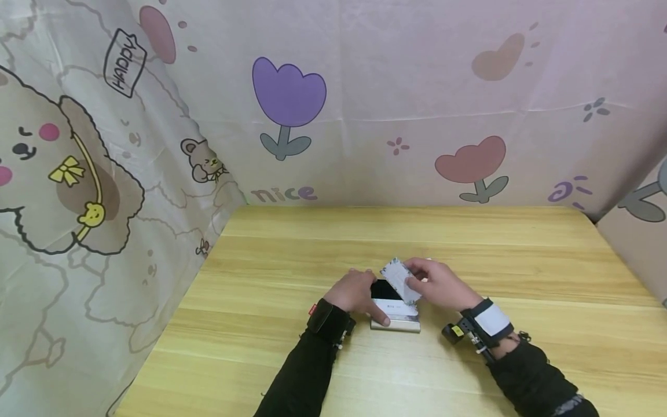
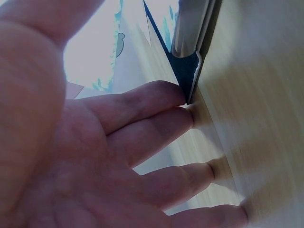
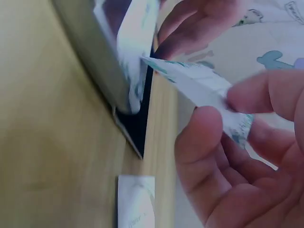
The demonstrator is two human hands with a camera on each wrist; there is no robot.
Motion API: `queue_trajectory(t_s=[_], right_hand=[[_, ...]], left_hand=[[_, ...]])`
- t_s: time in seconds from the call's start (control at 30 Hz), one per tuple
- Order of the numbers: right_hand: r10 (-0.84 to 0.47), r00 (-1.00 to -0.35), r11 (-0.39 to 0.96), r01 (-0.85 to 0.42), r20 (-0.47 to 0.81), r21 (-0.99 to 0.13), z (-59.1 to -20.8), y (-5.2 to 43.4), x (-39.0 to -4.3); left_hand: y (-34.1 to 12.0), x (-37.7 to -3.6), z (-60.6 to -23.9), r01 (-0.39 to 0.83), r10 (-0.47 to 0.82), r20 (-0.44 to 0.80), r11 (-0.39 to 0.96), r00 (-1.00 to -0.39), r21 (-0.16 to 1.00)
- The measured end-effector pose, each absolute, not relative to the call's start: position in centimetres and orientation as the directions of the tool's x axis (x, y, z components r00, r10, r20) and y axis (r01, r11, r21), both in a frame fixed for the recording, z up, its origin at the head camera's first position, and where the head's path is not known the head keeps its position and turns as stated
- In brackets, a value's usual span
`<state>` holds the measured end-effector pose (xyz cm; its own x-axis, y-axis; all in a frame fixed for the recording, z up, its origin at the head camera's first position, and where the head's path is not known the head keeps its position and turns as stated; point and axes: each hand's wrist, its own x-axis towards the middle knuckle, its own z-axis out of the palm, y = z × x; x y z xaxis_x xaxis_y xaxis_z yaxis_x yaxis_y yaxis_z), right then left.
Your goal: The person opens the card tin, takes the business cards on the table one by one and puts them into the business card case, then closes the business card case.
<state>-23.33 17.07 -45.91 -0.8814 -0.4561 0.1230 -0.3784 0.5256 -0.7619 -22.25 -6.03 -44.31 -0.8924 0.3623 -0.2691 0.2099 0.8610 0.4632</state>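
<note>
A small card holder [image 1: 396,326] with a silver front and a black back [image 1: 383,289] sits on the table, with a white printed card [image 1: 394,307] in it. At its left side my left hand [image 1: 356,292] steadies it, the thumb on the silver front and the fingers at the back. In the left wrist view the fingertips [image 2: 183,118] reach the black plate's corner and the table. My right hand [image 1: 440,284] pinches another white card [image 1: 398,278] with a leafy border between thumb and fingers. That card tilts over the holder, its lower corner close to the card inside.
Another white card [image 3: 136,202] lies on the wooden table [image 1: 292,237] near my right hand, mostly hidden in the head view. A printed cloth [image 1: 365,69] hangs behind the table and along its left side.
</note>
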Motion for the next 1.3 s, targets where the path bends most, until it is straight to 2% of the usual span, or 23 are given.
queue_trajectory(t_s=[0.27, 0.5, 0.93, 1.3], right_hand=[[-0.546, -0.826, 0.564, -0.485, 0.138, -0.669, -46.1, 16.8, -23.1], [-0.583, -0.790, 0.543, -0.554, 0.191, -0.631, -46.3, 16.2, -23.0], [-0.630, -0.771, 0.548, -0.526, 0.093, -0.651, -46.8, 16.0, -22.9], [-0.662, -0.745, 0.555, -0.558, 0.079, -0.617, -47.1, 16.1, -23.1]], left_hand=[[-6.0, -22.3, -44.2, 0.222, 0.387, -0.265, 0.843, -0.883, 0.491], [-6.0, -22.4, -44.3, 0.215, 0.382, -0.268, 0.843, -0.884, 0.493], [-6.0, -22.4, -44.4, 0.216, 0.371, -0.281, 0.862, -0.885, 0.459], [-5.9, -22.5, -44.4, 0.222, 0.364, -0.270, 0.870, -0.891, 0.440]])
